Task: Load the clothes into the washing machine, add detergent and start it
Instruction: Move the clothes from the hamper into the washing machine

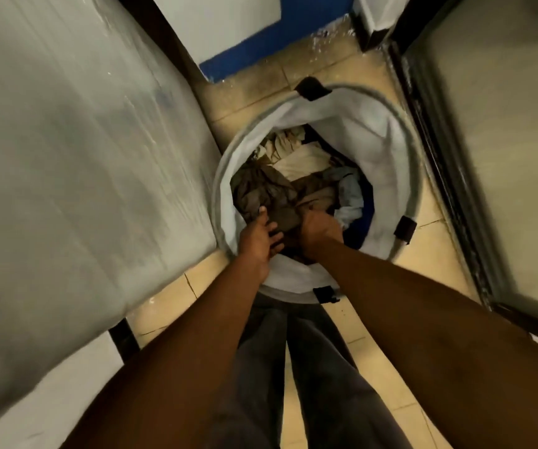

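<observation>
A round white fabric laundry basket (380, 140) stands on the tiled floor in front of my legs. Inside it lies a heap of clothes: brown garments (270, 192) on top, cream ones (296, 157) behind, a light blue piece (353, 192) at the right. Both my arms reach down into it. My left hand (258, 239) rests at the near inner rim with its fingers curled into the brown cloth. My right hand (319, 230) is closed in a fist around a bunch of the brown clothes.
A large grey-white slab, maybe the washing machine's side (76, 163), fills the left. A dark-framed door or panel (487, 157) runs along the right. A blue-and-white wall (245, 37) closes the narrow tiled passage beyond the basket. The frame is motion-blurred.
</observation>
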